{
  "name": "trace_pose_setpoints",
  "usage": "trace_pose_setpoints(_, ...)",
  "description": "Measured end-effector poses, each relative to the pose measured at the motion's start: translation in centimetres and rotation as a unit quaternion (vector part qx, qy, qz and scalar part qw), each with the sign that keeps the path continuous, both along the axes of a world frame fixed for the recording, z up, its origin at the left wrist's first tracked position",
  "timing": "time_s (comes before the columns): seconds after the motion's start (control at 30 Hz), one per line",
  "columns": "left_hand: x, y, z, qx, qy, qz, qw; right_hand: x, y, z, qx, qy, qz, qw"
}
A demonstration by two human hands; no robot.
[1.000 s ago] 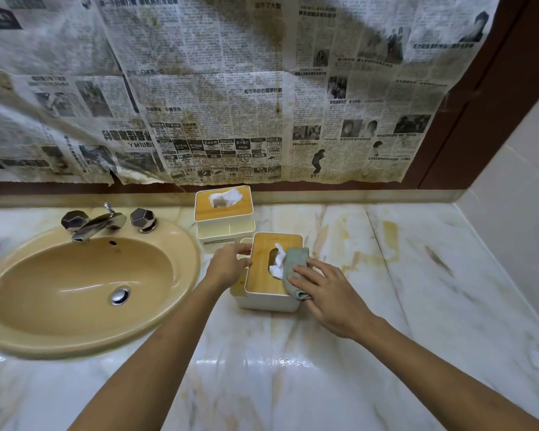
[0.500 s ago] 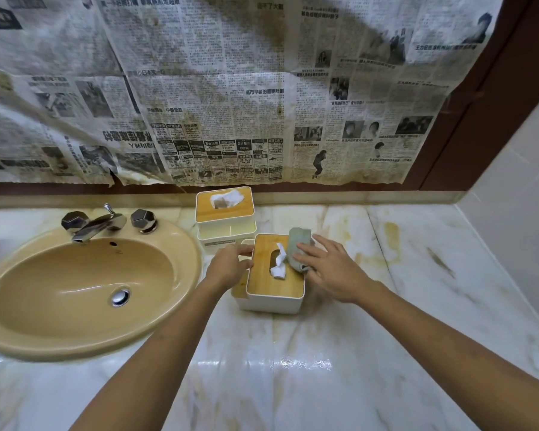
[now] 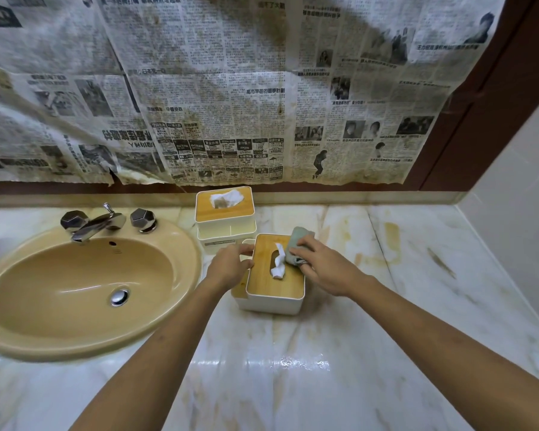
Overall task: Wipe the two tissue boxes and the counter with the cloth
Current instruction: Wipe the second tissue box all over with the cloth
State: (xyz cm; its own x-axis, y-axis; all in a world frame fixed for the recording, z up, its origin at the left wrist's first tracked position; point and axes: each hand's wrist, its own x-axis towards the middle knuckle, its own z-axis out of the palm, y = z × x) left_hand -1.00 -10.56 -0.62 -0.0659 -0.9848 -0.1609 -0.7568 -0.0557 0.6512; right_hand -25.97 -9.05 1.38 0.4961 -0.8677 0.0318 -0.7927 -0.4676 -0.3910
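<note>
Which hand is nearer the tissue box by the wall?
Left. The left hand grips the left edge of the near tissue box, just in front of the far tissue box. The right hand holds the cloth on the near lid, farther right.

On the table [image 3: 324,368], the near tissue box [image 3: 274,287] stands centrally, the far tissue box [image 3: 224,213] just behind it at 11 o'clock. The sink [image 3: 84,290] lies at 9 o'clock, with the tap [image 3: 97,223] at its 12. The cloth [image 3: 299,242] lies on the near tissue box, toward 1 o'clock.
</note>
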Motion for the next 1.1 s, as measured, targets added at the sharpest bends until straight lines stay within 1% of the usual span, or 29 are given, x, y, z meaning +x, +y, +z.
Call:
trace_pose_setpoints(0.13, 0.0, 0.1, 0.1, 0.003, -0.001, 0.001, 1.0, -1.2, 3.8, -0.9, -0.015, -0.015, 0.055, 0.998)
trace_pose_setpoints(0.23, -0.2, 0.2, 0.2, -0.007, -0.003, -0.002, 1.0, -2.0, 4.8, -1.0, -0.008, 0.007, 0.082, 0.997)
trace_pose_setpoints(0.3, -0.4, 0.3, 0.3, -0.015, -0.009, -0.006, 1.0, -2.0, 3.5, -0.8, -0.014, 0.021, 0.067, 0.997)
trace_pose_setpoints(0.43, -0.5, 0.5, 0.6, -0.015, -0.008, -0.009, 1.0, -1.0, -0.5, -0.3, 0.003, 0.053, -0.012, 0.999)
trace_pose_setpoints(0.47, -0.5, 0.5, 0.6, -0.015, -0.005, -0.012, 1.0, -0.8, -1.2, -0.2, 0.022, 0.038, -0.032, 0.999)
trace_pose_setpoints(0.5, -0.5, 0.5, 0.7, -0.015, -0.001, -0.014, 1.0, -0.6, -1.6, -0.1, 0.048, 0.004, -0.053, 0.997)
trace_pose_setpoints(0.6, -0.5, 0.5, 0.7, -0.015, 0.009, -0.021, 1.0, 0.0, -1.5, 0.4, 0.108, -0.13, -0.112, 0.979)
trace_pose_setpoints(0.7, -0.3, 0.4, 0.8, -0.007, 0.023, -0.034, 0.999, 0.0, -0.8, 0.3, 0.137, -0.178, -0.156, 0.962)
trace_pose_setpoints(0.73, -0.2, 0.7, 1.1, 0.009, 0.04, -0.039, 0.998, -0.2, -0.5, 0.2, 0.143, -0.189, -0.164, 0.958)
trace_pose_setpoints(0.8, 0.2, 1.3, 1.9, 0.072, 0.069, -0.065, 0.993, -0.6, 0.1, 0.0, 0.156, -0.215, -0.172, 0.949)
trace_pose_setpoints(0.83, 0.5, 1.6, 2.2, 0.099, 0.055, -0.092, 0.989, -0.8, 0.4, -0.1, 0.164, -0.228, -0.178, 0.943)
trace_pose_setpoints(0.87, 0.7, 1.7, 2.4, 0.113, 0.015, -0.12, 0.986, -0.9, 0.8, -0.1, 0.172, -0.238, -0.187, 0.937)
trace_pose_setpoints(0.97, 1.3, 1.8, 2.0, 0.101, -0.136, -0.189, 0.967, -1.1, 1.5, -0.3, 0.188, -0.261, -0.212, 0.923)
trace_pose_setpoints(1.0, 1.3, 1.8, 1.8, 0.095, -0.163, -0.2, 0.962, -1.1, 1.6, -0.2, 0.189, -0.265, -0.214, 0.921)
trace_pose_setpoints(1.1, 1.3, 1.6, 1.7, 0.072, -0.169, -0.2, 0.962, -1.1, 1.5, 0.0, 0.19, -0.273, -0.224, 0.916)
